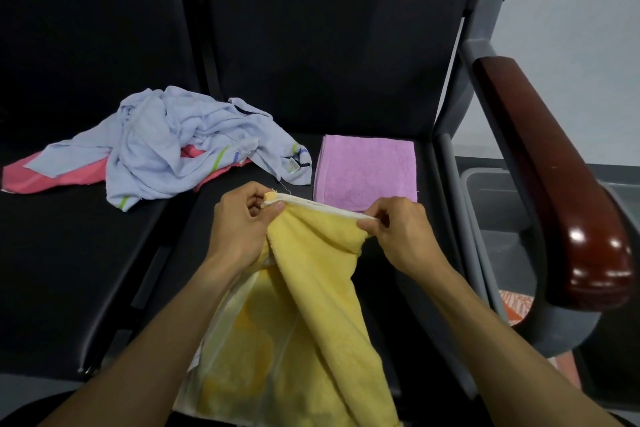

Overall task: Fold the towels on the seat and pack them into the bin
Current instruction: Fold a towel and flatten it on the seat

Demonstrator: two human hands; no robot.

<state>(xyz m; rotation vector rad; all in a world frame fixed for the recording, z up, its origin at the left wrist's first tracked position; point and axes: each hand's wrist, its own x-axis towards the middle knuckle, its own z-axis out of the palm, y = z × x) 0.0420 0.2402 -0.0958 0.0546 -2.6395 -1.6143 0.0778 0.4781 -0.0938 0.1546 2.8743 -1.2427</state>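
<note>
Towels are seen across a black seat [86,270], some loose and one folded. At far left a pink towel [52,177] lies flat, mostly covered by a crumpled pale-blue towel [166,149] with green and blue stripes. In the middle foreground a yellow towel [311,288] is held up by its white-trimmed top edge, the rest hanging down toward the camera over the seat's front. The left hand [239,222] is closed on one end of that edge, which is pinched between thumb and fingers. The right hand [398,229] is closed on the other end in the same kind of grip, and the trim is stretched taut between the two. Just beyond the hands a purple towel [367,172] lies folded into a neat rectangle on the seat. To the right, past a grey frame and a glossy dark-red armrest [554,184], a grey bin [491,191] is partly visible beside the seat, low down; its contents cannot be made out.
</note>
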